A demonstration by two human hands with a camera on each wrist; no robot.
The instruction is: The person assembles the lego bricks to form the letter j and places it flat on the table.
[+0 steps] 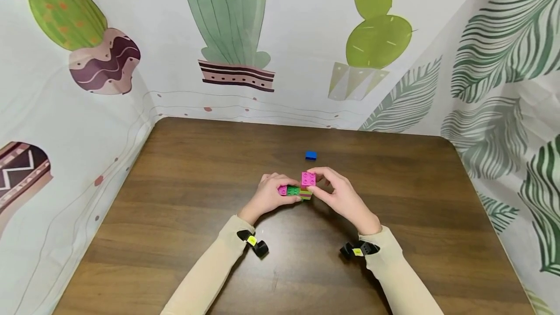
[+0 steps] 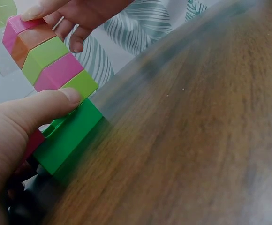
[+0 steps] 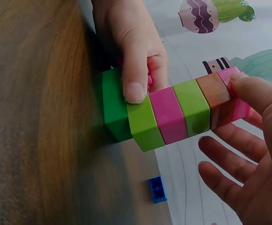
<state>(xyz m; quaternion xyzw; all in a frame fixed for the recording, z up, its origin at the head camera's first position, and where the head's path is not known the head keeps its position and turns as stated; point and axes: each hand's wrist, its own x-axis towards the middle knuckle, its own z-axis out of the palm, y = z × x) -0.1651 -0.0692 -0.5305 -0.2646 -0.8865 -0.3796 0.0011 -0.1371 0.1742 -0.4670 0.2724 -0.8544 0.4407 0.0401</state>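
A tower of toy building bricks stands on a green base brick [image 3: 112, 103]. From the bottom it runs lime [image 3: 147, 129], pink [image 3: 169, 117], lime [image 3: 192, 108], orange-brown [image 3: 215, 96] and a pink top brick [image 1: 308, 179] with studs showing. My left hand [image 1: 270, 193] grips the base, its thumb laid against the lowest lime brick. Another pink brick [image 1: 282, 190] shows inside that hand, beside the green studs, partly hidden by the fingers. My right hand [image 1: 343, 197] pinches the pink top brick between thumb and finger; its other fingers are spread apart from the tower.
A single blue brick [image 1: 311, 155] lies beyond the tower on the brown wooden table [image 1: 210, 159]. Behind the table hangs a white cloth [image 1: 306, 23] printed with cacti and leaves. Small black cameras [image 1: 261, 249] are strapped at both wrists.
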